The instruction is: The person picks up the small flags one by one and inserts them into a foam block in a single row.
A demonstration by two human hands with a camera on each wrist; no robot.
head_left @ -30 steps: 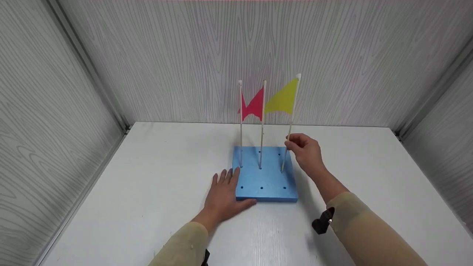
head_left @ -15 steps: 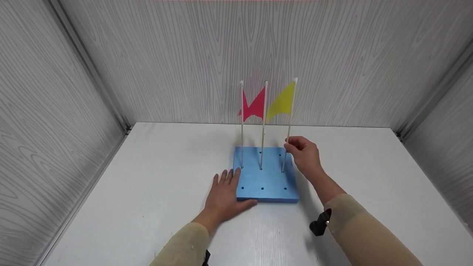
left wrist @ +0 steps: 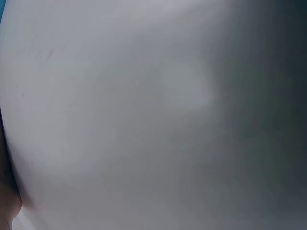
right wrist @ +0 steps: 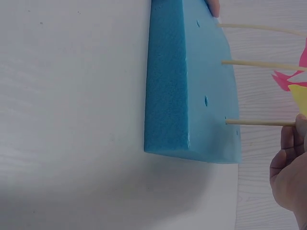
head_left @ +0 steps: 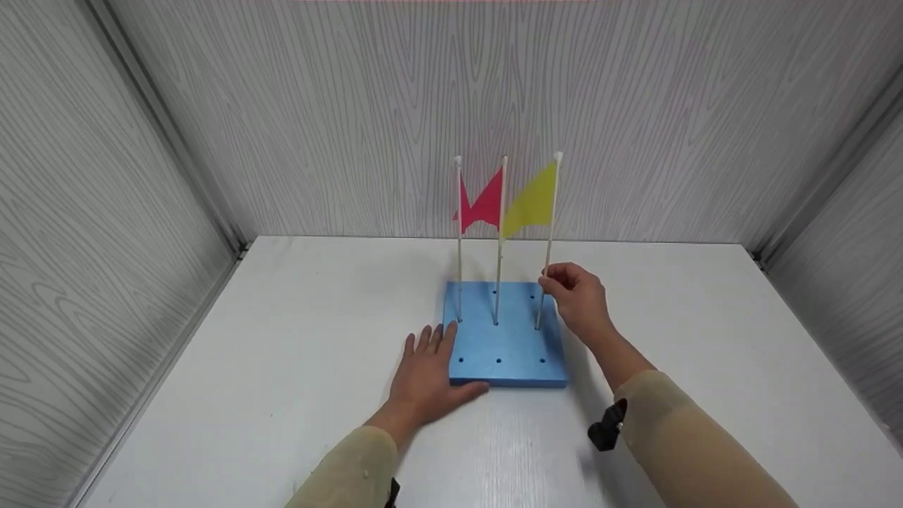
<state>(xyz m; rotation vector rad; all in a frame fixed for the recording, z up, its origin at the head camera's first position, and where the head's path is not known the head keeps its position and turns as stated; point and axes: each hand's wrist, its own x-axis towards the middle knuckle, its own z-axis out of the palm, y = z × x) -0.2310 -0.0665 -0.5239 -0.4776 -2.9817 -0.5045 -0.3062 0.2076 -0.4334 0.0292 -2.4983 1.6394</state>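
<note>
A blue foam block (head_left: 511,349) with rows of holes lies on the white table. My right hand (head_left: 580,298) pinches the stick of a yellow flag (head_left: 536,201) between thumb and fingers. That stick stands in the right hole of the middle row, leaning slightly right at its top. Two pink flags, one on a left stick (head_left: 460,268) and one on a middle stick (head_left: 499,275), stand in the same row. With fingers spread straight, my left hand (head_left: 423,381) rests against the block's left side, its thumb along the front edge. The right wrist view shows the pinched stick (right wrist: 259,122) meeting the block.
Bare holes show in the block's front and back rows. A grey wood-grain back wall (head_left: 353,127) rises behind the table (head_left: 303,317), with side walls left and right. The left wrist view holds mostly blurred table surface.
The yellow flag has come more upright and sunk a little, its top moving left and down. My right hand has moved slightly down and left with it. The left hand stays in place.
</note>
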